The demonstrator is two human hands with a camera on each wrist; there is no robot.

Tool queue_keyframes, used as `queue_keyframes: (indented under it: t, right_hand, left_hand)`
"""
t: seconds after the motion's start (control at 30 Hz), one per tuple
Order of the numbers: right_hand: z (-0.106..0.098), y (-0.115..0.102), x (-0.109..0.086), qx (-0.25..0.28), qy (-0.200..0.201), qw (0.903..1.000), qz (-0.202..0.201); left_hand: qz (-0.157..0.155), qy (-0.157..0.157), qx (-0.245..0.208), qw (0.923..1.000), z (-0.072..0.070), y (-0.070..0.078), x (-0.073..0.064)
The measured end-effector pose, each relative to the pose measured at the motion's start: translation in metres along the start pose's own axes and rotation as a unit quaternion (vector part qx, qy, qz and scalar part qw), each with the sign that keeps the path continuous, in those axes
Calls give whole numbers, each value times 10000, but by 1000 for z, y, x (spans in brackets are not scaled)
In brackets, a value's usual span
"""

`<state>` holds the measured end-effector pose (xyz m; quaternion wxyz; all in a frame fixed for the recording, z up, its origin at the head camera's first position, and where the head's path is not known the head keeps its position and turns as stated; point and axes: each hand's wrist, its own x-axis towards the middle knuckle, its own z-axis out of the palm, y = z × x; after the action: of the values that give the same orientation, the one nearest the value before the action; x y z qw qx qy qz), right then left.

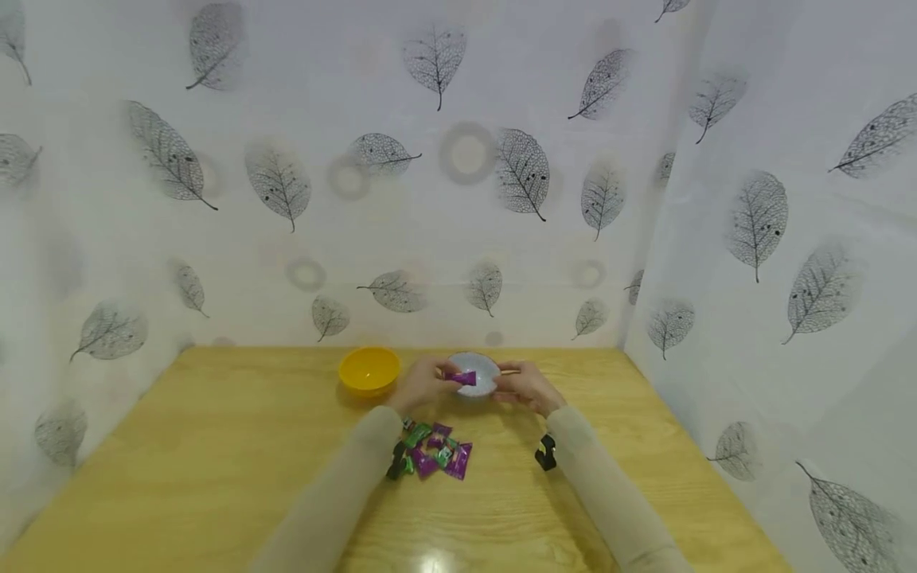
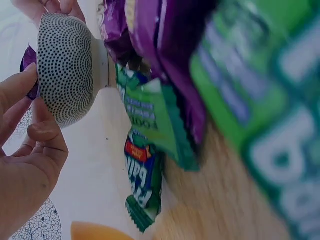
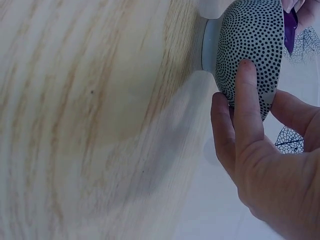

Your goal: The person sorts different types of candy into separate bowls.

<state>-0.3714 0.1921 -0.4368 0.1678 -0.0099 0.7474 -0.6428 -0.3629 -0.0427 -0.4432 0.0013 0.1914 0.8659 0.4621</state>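
Observation:
A small bowl with black dots on its white outside (image 2: 65,70) stands on its foot on the table. My right hand (image 3: 272,160) holds it by the side, fingers against the dotted wall and thumb at the rim. A purple-wrapped candy (image 1: 464,378) is pinched in my left hand (image 1: 419,383), over the bowl's opening at its left rim. Nearer my body, under the left wrist, lies a loose pile of candies in purple wrappers (image 1: 459,461) and green wrappers (image 1: 418,434). The left sleeve and wrist camera partly hide this pile.
A yellow-orange bowl (image 1: 368,372) stands just left of my left hand. Both bowls are near the back edge of the wooden table (image 1: 236,446). A white leaf-printed curtain (image 1: 444,231) hangs behind the table and along its sides.

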Motion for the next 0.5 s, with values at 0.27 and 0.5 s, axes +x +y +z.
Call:
queue_keyframes:
  t: [0.27,0.5]
  right_hand:
    - [-1,-1,-1,-11,32,10000,-31]
    - [-1,0,-1,-6,90,10000,32]
  left_hand:
    - [-200,161,-105,9996,4,8,3]
    - [-156,73,-146,9997,9,7,8]
